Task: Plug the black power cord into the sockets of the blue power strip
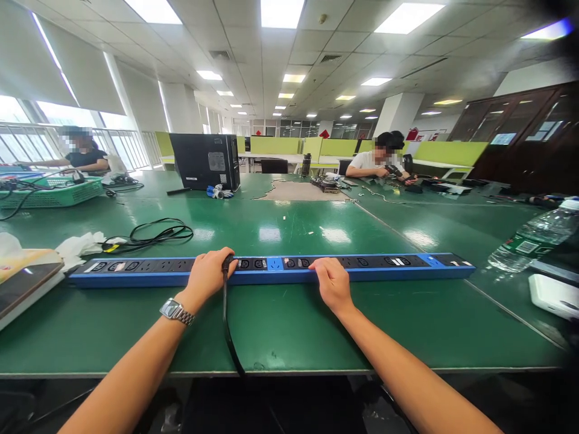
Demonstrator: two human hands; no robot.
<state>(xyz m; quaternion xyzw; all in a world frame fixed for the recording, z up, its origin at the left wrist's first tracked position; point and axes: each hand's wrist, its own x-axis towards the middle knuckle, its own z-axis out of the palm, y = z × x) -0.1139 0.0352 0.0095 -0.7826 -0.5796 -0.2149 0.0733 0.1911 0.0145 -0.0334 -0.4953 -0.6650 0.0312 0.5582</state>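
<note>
A long blue power strip (271,277) with black and blue sockets lies across the green table. My left hand (208,274), with a metal watch on the wrist, is closed around a black plug (227,263) at the strip's left-centre sockets. From that plug a black cable (226,319) hangs down over the table's front edge. My right hand (332,283) rests with curled fingers on the strip right of its middle blue socket; whether anything is between those fingers is hidden.
A coiled black cable (160,232) lies behind the strip's left part. Farther back stand a green basket (67,191) and a black computer case (203,161). A water bottle (534,238) and white box (554,295) are at right. Two people sit across the table.
</note>
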